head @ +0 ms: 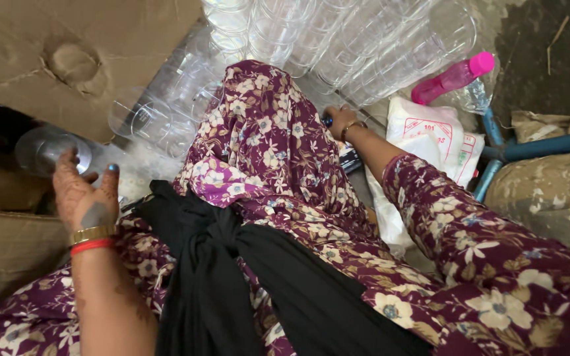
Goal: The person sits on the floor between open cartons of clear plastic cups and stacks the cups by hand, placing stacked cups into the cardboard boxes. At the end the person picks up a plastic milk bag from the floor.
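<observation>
Left hand [87, 194] was up at the left edge, fingers curled round a clear cup [51, 150], gripping it at the side wall near the rim, cup tipped mouth toward the camera, in front of the cardboard [80, 59]. Right hand [341, 120] was out past the raised knee, closed on a small dark thing [328, 121]; too hidden to tell what it was. It sat just below the nested cup stacks [357, 46], which lay on their sides across the top of the view; couldn't tell if it touched them. More loose cups [159, 112] lay between the held one and the stacks. Judgement on handling: cup looked thin-walled clear plastic, very light, somewhat flexible, slick surface; squeeze hard and the wall would likely buckle or crack. Best hold would be a light wrap round the wall or a pinch at the rim, where it's stiffest. Nested stacks would be light but floppy, prone to sliding apart if taken at one end; support along the length. Pink bottle [453, 79] and white bags [430, 132] sat to the right, near the blue pipe frame [542, 145], well apart from the held cup.
</observation>
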{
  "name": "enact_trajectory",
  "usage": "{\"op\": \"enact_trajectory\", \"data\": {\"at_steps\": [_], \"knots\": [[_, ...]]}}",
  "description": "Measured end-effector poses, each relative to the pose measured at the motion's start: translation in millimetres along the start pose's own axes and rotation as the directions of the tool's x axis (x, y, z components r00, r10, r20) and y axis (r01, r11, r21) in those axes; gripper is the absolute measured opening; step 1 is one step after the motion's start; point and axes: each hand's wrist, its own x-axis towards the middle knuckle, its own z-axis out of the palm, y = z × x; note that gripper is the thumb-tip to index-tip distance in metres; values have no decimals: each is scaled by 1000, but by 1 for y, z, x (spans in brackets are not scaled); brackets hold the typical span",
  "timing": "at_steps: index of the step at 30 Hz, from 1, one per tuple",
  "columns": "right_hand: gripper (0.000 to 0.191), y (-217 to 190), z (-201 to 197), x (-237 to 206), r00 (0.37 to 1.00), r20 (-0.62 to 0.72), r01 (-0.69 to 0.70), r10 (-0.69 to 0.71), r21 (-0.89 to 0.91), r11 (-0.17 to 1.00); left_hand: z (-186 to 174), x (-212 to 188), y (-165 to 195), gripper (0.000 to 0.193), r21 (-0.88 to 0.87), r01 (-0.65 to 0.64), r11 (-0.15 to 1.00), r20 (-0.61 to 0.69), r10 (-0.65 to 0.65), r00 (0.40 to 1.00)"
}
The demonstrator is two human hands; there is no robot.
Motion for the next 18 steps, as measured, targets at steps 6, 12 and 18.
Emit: {"op": "enact_trajectory", "data": {"at_steps": [6, 12, 18], "knots": [[63, 15, 16, -12, 994, -19, 107, -109, -84, 991, 0, -4, 8, 71, -37, -10, 999, 34, 11, 999], [57, 37, 34, -16, 987, -79, 130, -141, -130, 983, -6, -8, 0, 71, -28, -44, 999, -6, 43, 999], [73, 54, 17, -20, 985, -59, 150, -162, -165, 975, -1, -1, 8, 74, 23, 8, 1000, -9, -7, 1000]]}}
